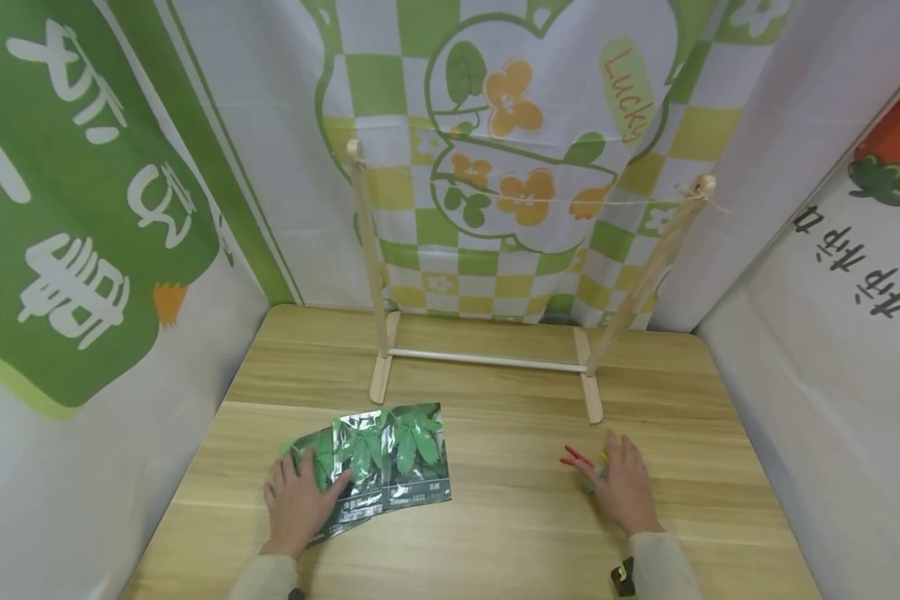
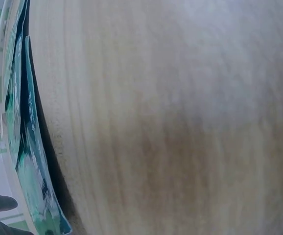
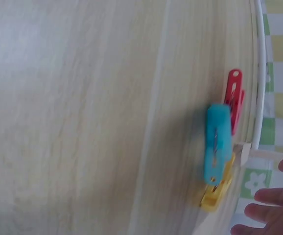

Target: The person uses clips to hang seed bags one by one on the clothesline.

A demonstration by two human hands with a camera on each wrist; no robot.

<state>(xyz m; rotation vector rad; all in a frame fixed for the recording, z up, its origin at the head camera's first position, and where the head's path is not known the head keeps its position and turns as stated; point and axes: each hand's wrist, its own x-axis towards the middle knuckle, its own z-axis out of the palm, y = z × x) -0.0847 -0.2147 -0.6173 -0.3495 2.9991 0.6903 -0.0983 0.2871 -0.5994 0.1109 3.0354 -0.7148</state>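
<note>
In the head view, three overlapping flat packets [image 1: 416, 450] printed with green leaves fan out on the left side of the table. My left hand [image 1: 298, 504] is over the leftmost packet, its fingers and thumb spread. Packet edges [image 2: 36, 181] line the left side of the left wrist view, slightly raised off the wood. Over on the right, my right hand [image 1: 627, 487] hovers by a small group of clothespins with its fingers extended. The right wrist view shows a red clothespin [image 3: 233, 90], a blue clothespin [image 3: 215, 147] and a yellow clothespin [image 3: 214, 198] lying close together.
Behind the hands stands a wooden frame with two posts [image 1: 371, 250], a low crossbar [image 1: 487, 360] and a string [image 1: 525, 200] tied across the top. Its feet rest on the wooden table [image 1: 495, 533]. Printed curtains [image 1: 375, 83] hang at the back and sides.
</note>
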